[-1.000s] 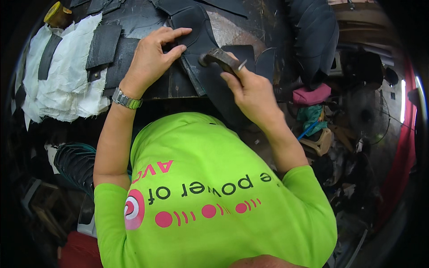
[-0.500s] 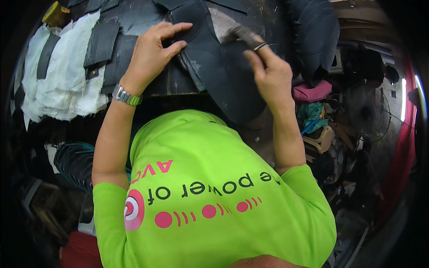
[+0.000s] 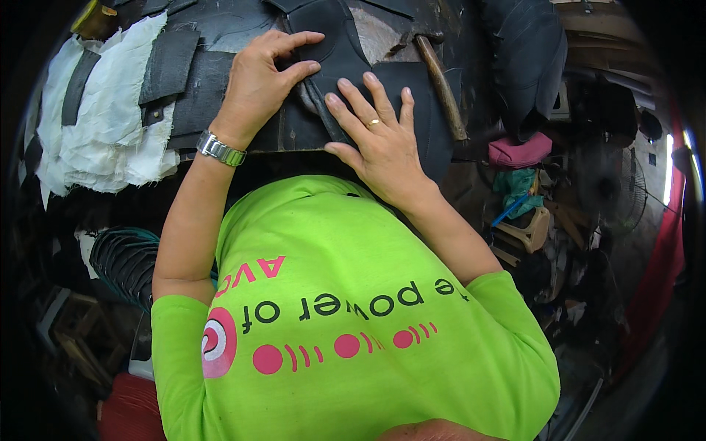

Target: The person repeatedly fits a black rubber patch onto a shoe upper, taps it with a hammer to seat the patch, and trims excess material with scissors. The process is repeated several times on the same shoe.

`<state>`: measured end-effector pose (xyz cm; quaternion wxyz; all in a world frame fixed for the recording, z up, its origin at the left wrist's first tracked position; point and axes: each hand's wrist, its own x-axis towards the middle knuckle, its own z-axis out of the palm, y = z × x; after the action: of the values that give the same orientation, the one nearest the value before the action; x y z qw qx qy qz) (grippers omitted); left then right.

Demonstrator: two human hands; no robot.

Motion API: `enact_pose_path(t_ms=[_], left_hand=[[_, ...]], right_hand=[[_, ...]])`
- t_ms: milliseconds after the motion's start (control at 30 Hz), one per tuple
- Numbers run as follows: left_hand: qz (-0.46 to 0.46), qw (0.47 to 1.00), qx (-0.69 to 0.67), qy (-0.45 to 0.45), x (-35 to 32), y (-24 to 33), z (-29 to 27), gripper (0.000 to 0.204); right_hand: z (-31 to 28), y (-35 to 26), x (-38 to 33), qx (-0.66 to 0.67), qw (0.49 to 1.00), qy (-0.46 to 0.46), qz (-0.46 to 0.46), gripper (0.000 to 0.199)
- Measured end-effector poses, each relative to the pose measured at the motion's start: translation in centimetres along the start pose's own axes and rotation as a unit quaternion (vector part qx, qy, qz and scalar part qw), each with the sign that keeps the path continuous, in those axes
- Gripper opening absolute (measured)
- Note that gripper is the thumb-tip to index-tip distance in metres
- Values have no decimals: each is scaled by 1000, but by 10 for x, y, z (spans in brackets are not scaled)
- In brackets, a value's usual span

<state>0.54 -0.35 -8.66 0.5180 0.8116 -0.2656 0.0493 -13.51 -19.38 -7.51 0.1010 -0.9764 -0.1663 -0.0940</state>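
A black, leather-like sheet piece (image 3: 323, 37) with curved edges and a seam lies on the dark work table, its lower part reaching the near edge. My left hand (image 3: 259, 82) rests at its left side, thumb and forefinger apart and touching it; the other fingers are mostly hidden. My right hand (image 3: 382, 143) lies open on the lower part of the piece, fingers spread, a ring on one of them. A hammer (image 3: 443, 92) with a worn wooden handle lies just right of it, its head away from me.
White cloth (image 3: 110, 154) with black strips (image 3: 168, 66) on it covers the table's left side. A yellowish tub (image 3: 95, 20) stands behind. To the right are a stack of black pieces (image 3: 522, 66), a pink pouch (image 3: 520, 151) and a fan (image 3: 625, 184).
My right hand has let go of the hammer, which now lies on the table, and has moved left onto the black piece with fingers spread. My left hand has barely moved.
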Motion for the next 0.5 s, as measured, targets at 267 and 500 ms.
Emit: enact_pose_path(t_ms=[267,500], left_hand=[[-12,1000,2,-7,-1,-2,1,39],[-12,1000,2,-11,2,-2,-1,39]], right_hand=[[-11,-7,2,-32,999,-15,-4,73],[-1,-20,26,110,988,-45,-94,71]])
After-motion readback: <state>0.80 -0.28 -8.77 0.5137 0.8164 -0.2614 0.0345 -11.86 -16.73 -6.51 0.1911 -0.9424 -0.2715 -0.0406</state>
